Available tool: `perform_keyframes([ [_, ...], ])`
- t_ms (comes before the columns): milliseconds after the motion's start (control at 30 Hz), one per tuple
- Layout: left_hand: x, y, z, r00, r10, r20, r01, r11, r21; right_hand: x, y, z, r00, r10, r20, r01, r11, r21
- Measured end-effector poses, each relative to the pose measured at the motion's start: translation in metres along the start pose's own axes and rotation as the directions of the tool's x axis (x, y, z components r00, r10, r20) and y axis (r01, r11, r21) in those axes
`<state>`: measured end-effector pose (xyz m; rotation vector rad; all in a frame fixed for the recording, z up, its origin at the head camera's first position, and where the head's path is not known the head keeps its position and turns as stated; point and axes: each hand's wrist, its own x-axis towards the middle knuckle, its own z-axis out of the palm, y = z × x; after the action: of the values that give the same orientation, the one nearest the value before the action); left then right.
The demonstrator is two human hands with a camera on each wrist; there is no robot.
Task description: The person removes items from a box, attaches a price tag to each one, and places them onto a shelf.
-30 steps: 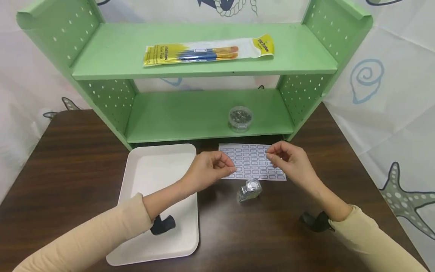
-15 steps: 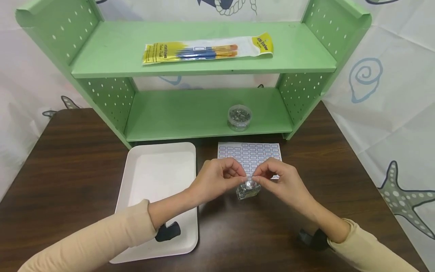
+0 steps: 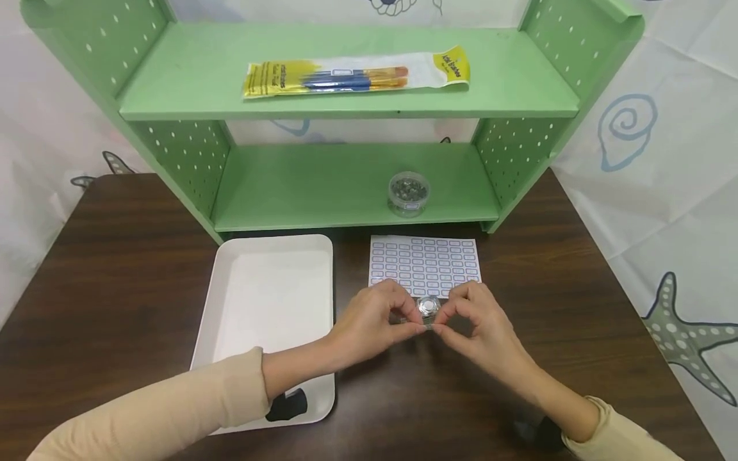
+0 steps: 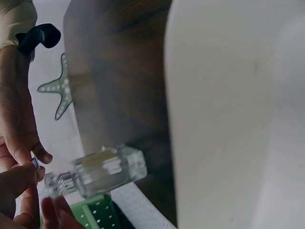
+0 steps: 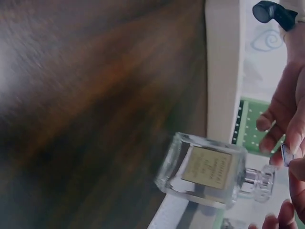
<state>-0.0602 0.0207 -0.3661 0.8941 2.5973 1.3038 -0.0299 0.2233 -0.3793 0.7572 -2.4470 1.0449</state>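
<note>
A small white label with a dark blue border (image 5: 287, 155) is pinched between both hands, thumb and fingertips at either end. My left hand (image 3: 380, 321) holds its left end and my right hand (image 3: 481, 321) its right end. Close by stands a clear glass perfume bottle (image 5: 207, 167) with a faceted stopper and a cream label, upright on the table. In the head view the fingers cover most of the bottle, leaving its silvery top (image 3: 428, 306) showing. The wrist views show the small label near the stopper; whether they touch I cannot tell.
Behind the bottle lies a sheet of small labels (image 3: 423, 262). A white tray (image 3: 271, 288) sits left, partly under the left forearm. The green shelf (image 3: 311, 192) holds a round tub of small grey pieces (image 3: 409, 191) and a packet of paintbrushes (image 3: 357, 73).
Both hands came together above the bottle, then moved slightly nearer to me with the small label between them. The bottle stays standing; the head view has tipped a little.
</note>
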Motion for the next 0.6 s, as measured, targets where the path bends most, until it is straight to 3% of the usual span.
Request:
perform_keyframes([
  [133,-0.003,-0.004,0.008,1.0,0.008,-0.008,-0.007,0.997,0.083,-0.007,0.004,0.005,1.0,-0.007,-0.009,0.007,0.999,-0.038],
  [267,-0.002,-0.009,0.015,1.0,0.0,-0.006,0.001,0.992,0.129,-0.011,0.008,0.011,0.999,0.043,0.005,-0.043,0.997,-0.066],
  [433,0.0,-0.014,0.022,1.0,-0.023,0.003,0.022,0.986,0.164,-0.016,0.012,0.017,0.992,0.126,0.033,-0.123,0.989,-0.08],
  [600,0.003,-0.018,0.026,1.0,-0.025,-0.008,0.026,0.985,0.168,-0.016,0.016,0.02,0.991,0.129,0.035,-0.126,0.989,-0.08],
])
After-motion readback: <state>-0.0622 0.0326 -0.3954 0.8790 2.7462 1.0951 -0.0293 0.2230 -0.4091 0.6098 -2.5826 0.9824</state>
